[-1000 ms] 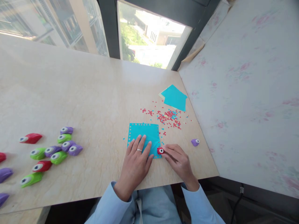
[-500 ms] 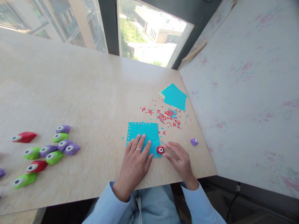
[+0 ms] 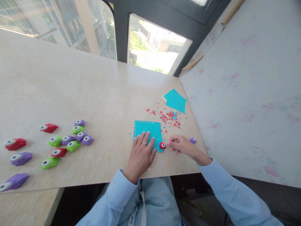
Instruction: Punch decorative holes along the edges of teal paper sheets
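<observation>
A square blue paper sheet [image 3: 148,130] with punched holes along its edges lies near the table's front edge. My left hand [image 3: 141,153] rests flat on its near part, fingers spread. A small red paper punch [image 3: 162,145] sits on the sheet's near right corner. My right hand [image 3: 181,145] is just right of it, fingers curled, with the fingertips touching the punch's right side.
Red and blue punched bits [image 3: 169,117] lie scattered beyond the sheet, with folded blue paper [image 3: 175,100] farther back. A purple punch [image 3: 193,140] sits by the table's right edge. Several red, green and purple punches [image 3: 68,139] lie at the left. A wall [image 3: 246,88] stands right.
The right hand opened and drew back from the red punch, then closed its fingertips onto the punch's side again. The head view shifted, so everything sits a little higher and to the right.
</observation>
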The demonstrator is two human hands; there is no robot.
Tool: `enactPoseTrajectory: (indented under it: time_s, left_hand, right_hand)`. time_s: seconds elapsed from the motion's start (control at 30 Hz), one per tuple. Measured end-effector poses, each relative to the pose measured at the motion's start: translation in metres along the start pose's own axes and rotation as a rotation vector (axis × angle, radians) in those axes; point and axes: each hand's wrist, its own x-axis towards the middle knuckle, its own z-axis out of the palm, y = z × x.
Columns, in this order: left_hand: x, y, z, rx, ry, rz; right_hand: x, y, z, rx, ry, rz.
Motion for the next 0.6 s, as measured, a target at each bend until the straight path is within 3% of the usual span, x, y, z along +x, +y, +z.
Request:
enactPoseTrajectory:
  time_s: [0.2, 0.6]
  left_hand:
    - [0.001, -0.001, 0.003, 0.002, 0.017, 0.005]
    - [-0.003, -0.001, 0.004, -0.052, 0.060, 0.013]
  right_hand:
    - [0.009, -0.011, -0.003, -0.149, -0.090, 0.118]
    - [0.001, -0.028, -0.002, -0.181, -0.079, 0.165]
